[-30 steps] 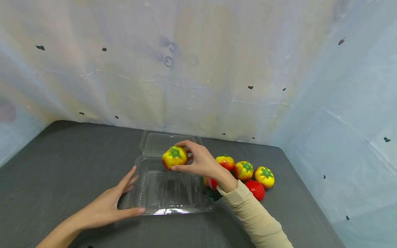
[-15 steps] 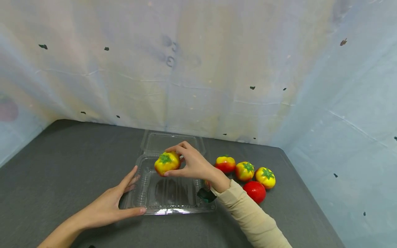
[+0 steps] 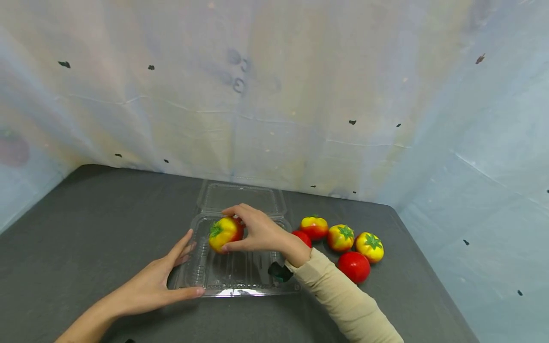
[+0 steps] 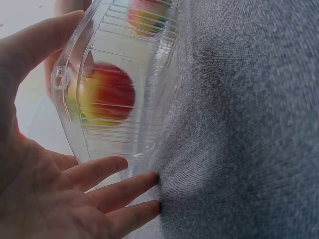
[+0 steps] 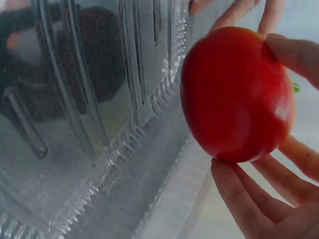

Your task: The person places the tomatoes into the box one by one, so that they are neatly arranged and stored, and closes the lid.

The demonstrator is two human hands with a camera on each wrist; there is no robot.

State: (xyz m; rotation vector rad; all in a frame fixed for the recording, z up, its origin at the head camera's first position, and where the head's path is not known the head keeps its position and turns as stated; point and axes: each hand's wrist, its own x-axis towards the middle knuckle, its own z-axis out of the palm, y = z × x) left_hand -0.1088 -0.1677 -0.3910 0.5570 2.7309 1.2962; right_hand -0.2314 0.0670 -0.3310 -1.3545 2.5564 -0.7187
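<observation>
A yellow-and-red tomato (image 3: 225, 236) with a green leafy top is held in my right hand (image 3: 257, 231), over the left part of a clear plastic container (image 3: 240, 291). Its smooth red underside shows in the right wrist view, with thumb and fingers curled around the tomato (image 5: 234, 94). The tomato's leafy top tilts toward the left. My left hand (image 3: 150, 286) is spread at the container's left end, thumb at the front rim and straight fingers along the side. Through the clear wall (image 4: 144, 74), the left wrist view shows the held tomato (image 4: 107, 94).
The container's lid (image 3: 240, 197) lies folded back behind it. Several more tomatoes sit on the dark grey table (image 3: 128, 214) to the right, among them a red one (image 3: 353, 267) and a yellow one (image 3: 370, 247). A pale sheet (image 3: 274, 95) hangs behind the table.
My right hand has moved left and lower over the container with the tomato, whose leafy top has turned toward the left. The left hand stays at the container's end.
</observation>
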